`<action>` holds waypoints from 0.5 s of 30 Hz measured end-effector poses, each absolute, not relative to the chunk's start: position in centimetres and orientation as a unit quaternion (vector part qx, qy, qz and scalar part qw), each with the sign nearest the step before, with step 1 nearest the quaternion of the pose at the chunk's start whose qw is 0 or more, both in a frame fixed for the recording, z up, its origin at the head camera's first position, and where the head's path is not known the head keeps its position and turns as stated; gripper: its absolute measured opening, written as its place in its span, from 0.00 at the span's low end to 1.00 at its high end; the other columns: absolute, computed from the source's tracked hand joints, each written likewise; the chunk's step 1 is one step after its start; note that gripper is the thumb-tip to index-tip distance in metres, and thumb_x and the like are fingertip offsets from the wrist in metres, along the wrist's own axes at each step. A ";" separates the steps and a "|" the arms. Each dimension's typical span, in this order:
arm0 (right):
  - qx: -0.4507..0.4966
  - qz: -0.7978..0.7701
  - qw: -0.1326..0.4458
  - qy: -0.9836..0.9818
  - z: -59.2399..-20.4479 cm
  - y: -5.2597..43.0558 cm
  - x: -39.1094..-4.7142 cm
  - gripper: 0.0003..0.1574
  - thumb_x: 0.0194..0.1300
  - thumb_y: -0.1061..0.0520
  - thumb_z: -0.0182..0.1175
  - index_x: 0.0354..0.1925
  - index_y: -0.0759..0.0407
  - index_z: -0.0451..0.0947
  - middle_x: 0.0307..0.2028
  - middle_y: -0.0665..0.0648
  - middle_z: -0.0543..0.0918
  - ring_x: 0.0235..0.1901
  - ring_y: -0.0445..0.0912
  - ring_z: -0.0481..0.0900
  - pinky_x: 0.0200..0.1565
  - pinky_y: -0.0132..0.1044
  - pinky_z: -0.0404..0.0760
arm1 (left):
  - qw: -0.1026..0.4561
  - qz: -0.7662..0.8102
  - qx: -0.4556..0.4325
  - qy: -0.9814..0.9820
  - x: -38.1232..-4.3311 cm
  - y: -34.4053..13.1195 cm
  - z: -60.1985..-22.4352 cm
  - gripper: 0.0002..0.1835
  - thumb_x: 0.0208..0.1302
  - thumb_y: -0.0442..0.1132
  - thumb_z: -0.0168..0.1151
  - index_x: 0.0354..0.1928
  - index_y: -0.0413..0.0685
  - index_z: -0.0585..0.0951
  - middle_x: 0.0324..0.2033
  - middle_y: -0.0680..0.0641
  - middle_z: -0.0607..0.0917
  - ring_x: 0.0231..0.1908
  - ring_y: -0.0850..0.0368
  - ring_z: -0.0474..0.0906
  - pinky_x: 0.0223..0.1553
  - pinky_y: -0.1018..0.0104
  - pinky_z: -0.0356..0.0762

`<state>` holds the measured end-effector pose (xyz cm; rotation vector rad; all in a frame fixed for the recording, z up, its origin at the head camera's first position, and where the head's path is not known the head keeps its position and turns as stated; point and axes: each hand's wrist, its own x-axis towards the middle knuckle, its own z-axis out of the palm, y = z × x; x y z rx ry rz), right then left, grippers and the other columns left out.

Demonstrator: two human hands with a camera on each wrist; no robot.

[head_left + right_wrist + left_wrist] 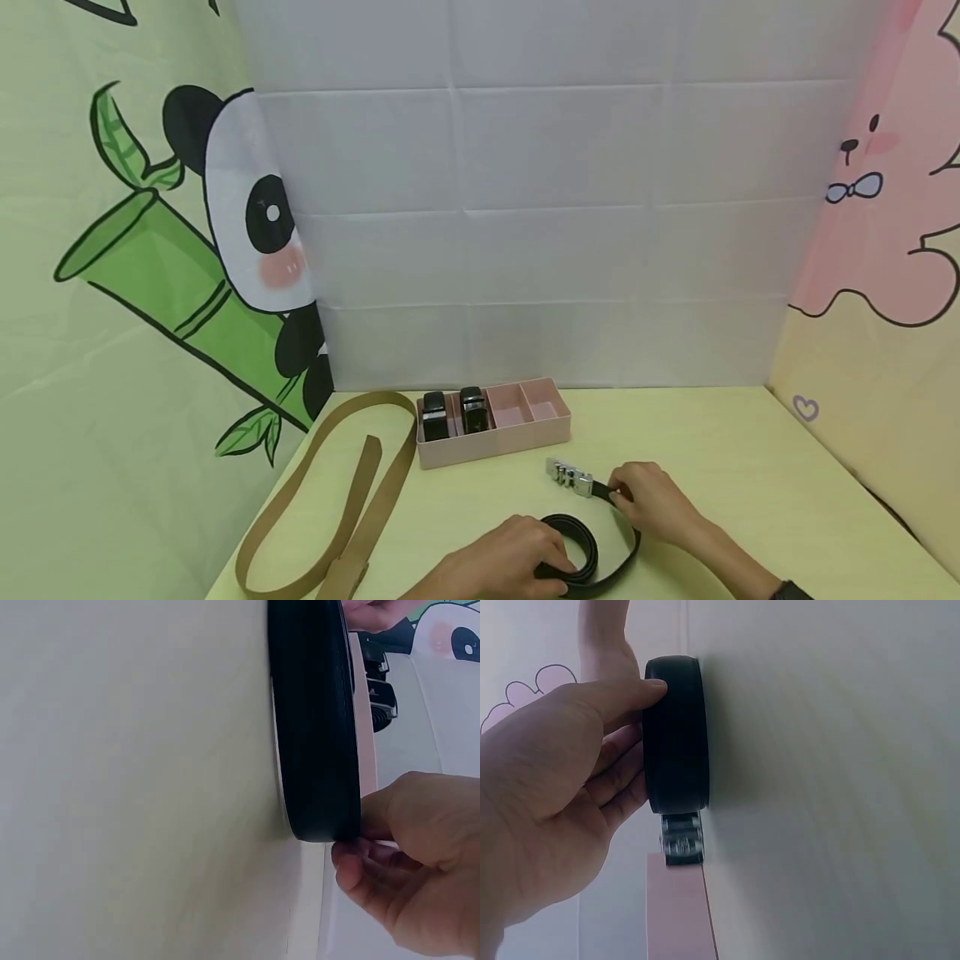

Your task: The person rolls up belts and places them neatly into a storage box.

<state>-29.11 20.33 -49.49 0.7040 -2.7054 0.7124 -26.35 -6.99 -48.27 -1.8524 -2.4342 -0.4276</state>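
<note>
A black belt (582,533) stands on its edge on the table, partly wound into a coil. My left hand (510,557) pinches the coil, thumb on the outer face and fingers on the far side, as the left wrist view (676,735) shows. Near the buckle end, my right hand (654,502) pinches the strap between thumb and fingers; the strap (319,735) curves from there back to the coil. The silver buckle (570,477) sticks out past the right fingers, toward the box.
Behind the hands stands a pink divided box (495,444), two coiled black belts (435,417) in its left compartments and its right compartments bare. A tan belt (390,500) lies looped on the left. A grey sheet (555,208) hangs behind the table.
</note>
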 end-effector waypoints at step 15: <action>0.352 0.299 0.112 -0.880 -50.0 12.6 -31.7 0.02 0.65 0.58 0.70 0.35 0.53 0.90 0.30 0.46 0.87 0.25 0.32 0.75 0.27 0.27 0.76 | -0.009 -0.159 -0.592 -0.790 -25.9 -6.6 -48.1 0.12 0.66 0.42 0.71 0.50 0.51 0.91 0.40 0.58 0.90 0.40 0.80 0.79 0.42 0.89 0.72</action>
